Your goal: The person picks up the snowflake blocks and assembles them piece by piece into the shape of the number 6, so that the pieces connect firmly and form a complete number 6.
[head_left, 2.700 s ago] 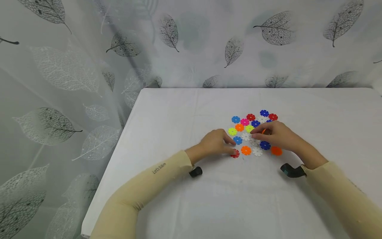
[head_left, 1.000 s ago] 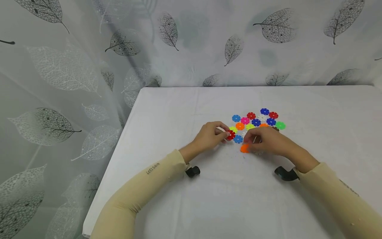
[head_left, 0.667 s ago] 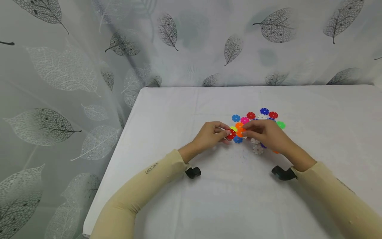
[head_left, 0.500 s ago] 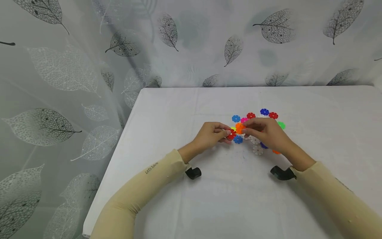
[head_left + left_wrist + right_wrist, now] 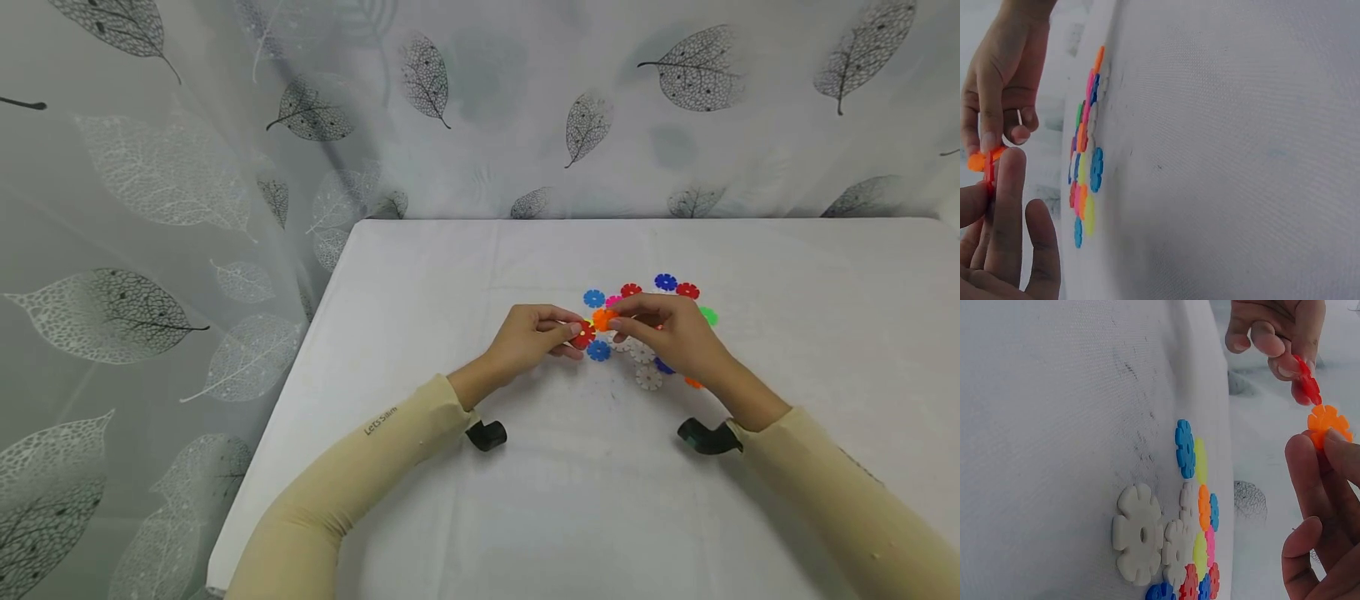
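My left hand pinches a red flower-shaped interlocking disc between thumb and fingers, raised over the table. Facing it, my right hand holds an orange disc of the same notched shape by its edge. In the right wrist view the rim of the orange disc meets the lower edge of the red disc, the two turned at an angle to each other. From the left wrist, the orange disc appears crosswise to the red disc.
Several more discs lie flat in a cluster beneath the hands, among them a light blue disc, a white disc and a green disc. A white cloth covers the table. Behind hangs a leaf-print curtain.
Both hands have lifted a disc off the table, red in the left and orange in the right, and brought them together. Over the last half second they have barely moved.
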### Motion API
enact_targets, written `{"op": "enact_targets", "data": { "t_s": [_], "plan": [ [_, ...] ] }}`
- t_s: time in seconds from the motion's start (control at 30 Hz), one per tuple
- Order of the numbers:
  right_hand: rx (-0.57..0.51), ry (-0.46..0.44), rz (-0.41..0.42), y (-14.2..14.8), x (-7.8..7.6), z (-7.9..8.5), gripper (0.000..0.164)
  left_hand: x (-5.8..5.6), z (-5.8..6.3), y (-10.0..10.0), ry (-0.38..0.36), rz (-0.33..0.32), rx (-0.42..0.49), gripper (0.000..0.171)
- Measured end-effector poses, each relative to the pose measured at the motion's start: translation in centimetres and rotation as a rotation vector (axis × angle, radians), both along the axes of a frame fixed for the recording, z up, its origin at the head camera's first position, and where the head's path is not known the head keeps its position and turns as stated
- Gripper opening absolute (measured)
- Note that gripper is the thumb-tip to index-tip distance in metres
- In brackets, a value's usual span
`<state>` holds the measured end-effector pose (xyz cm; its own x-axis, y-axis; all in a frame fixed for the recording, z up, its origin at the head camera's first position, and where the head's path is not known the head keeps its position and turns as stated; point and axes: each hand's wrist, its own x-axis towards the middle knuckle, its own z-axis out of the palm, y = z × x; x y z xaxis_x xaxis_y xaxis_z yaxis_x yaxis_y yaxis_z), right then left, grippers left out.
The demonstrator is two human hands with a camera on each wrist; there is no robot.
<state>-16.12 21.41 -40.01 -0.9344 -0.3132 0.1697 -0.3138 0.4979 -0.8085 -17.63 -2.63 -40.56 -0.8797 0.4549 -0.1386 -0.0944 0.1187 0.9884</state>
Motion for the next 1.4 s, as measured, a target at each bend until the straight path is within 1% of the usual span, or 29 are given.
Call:
{"op": "enact_targets", "data": {
  "t_s": [0.27,0.37,0.5,0.67,0.87,0.97,1.13,1.4],
  "plan": [
    [-0.043,-0.009,-0.014,-0.1,0.2,0.0,0.02,0.0,0.0,0.0,-0.025,0.022,0.022,0.022],
    [-0.059,0.0,-0.004,-0.2,0.2,-0.1,0.019,0.0,0.0,0.0,-0.042,0.031,0.034,0.024],
    [-0.053,0.033,0.017,-0.1,0.2,-0.2,0.02,0.0,0.1,-0.2,-0.074,0.022,0.056,0.026],
    [-0.054,0.078,0.025,-0.2,0.3,-0.3,0.022,0.0,0.4,-0.2,-0.119,0.01,0.077,0.029],
    [-0.034,0.176,0.029,-0.4,0.4,-0.2,0.024,0.1,0.8,-0.1,-0.138,0.021,0.055,0.026],
    [-0.038,0.208,0.026,-0.6,0.4,0.0,0.023,0.3,1.1,0.0,-0.149,0.032,0.054,0.023],
    [-0.033,0.23,0.008,-0.9,0.6,-0.2,0.022,0.6,1.3,-0.1,-0.189,0.051,0.058,0.021],
    [-0.059,0.255,0.008,-1.1,0.8,-0.9,0.027,0.5,1.3,-0.4,-0.251,0.031,0.075,0.022]
  ]
}}
